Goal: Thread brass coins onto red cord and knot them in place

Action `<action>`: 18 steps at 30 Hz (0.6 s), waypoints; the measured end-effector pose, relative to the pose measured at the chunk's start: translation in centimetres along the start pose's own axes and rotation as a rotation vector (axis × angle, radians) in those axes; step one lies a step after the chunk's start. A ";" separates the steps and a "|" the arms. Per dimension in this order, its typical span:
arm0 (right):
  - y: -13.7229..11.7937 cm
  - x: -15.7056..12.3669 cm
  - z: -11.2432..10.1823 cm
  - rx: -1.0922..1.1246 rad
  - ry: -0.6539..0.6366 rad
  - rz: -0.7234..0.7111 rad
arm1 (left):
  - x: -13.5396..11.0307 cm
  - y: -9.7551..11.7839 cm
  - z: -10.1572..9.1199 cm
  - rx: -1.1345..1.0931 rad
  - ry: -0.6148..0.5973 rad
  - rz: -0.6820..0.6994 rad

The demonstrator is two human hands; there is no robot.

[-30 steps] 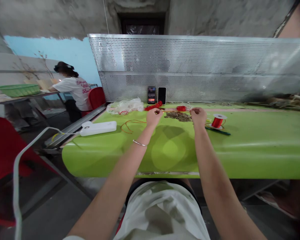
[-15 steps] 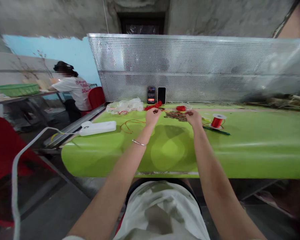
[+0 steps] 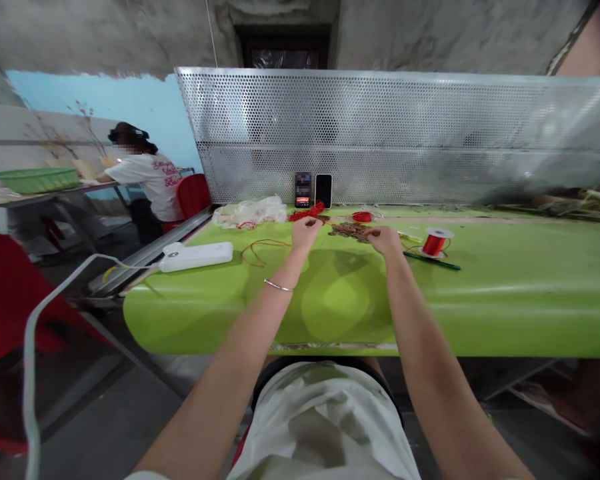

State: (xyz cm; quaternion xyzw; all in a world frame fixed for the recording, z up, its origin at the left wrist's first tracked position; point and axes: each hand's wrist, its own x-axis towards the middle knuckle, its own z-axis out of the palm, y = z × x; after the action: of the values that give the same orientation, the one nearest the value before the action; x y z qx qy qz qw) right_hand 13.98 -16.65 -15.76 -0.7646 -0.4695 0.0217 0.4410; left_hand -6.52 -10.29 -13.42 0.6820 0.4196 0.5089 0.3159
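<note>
A bare grey concrete wall [image 3: 430, 40] spans the top of the frame, pale-blue paint [image 3: 100, 93] at upper left. A perforated metal panel [image 3: 405, 133] backs the green counter [image 3: 520, 293]; grey floor [image 3: 105, 420] shows lower left.

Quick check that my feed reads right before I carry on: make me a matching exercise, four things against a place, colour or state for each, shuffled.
1. right hand
2. spool
3. phones
4. bracelet

A. standing in front of the perforated panel
B. red in the middle, white at the rim
C. silver, around the left forearm
D. at the right end of the brown pile

Pairs: 1-D, 2-B, 3-A, 4-C
</note>
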 end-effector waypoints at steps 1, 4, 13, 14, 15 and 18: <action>-0.1 0.0 0.0 -0.027 -0.038 0.003 | 0.0 -0.1 0.0 -0.007 -0.010 0.003; -0.4 -0.2 -0.1 -0.131 -0.150 0.014 | 0.1 -0.4 0.2 -0.029 -0.025 0.015; -1.1 -0.3 0.7 0.021 -0.157 -0.149 | 0.3 -0.7 0.3 -0.021 -0.046 0.045; -1.2 -0.3 1.0 0.098 -0.182 -0.203 | 0.2 -0.6 0.3 -0.019 -0.049 0.050; -1.3 -0.3 1.3 0.170 -0.218 -0.249 | 0.2 -0.6 0.3 -0.018 -0.053 0.053; -1.8 -0.5 2.0 0.332 -0.320 -0.315 | 0.2 -0.5 0.3 -0.020 -0.061 0.057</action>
State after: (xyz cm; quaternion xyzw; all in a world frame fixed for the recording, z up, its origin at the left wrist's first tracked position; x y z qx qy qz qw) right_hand 11.53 -15.41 -15.91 -0.5863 -0.6363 0.1499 0.4784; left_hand -6.37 -9.86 -13.87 0.7057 0.3853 0.5007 0.3207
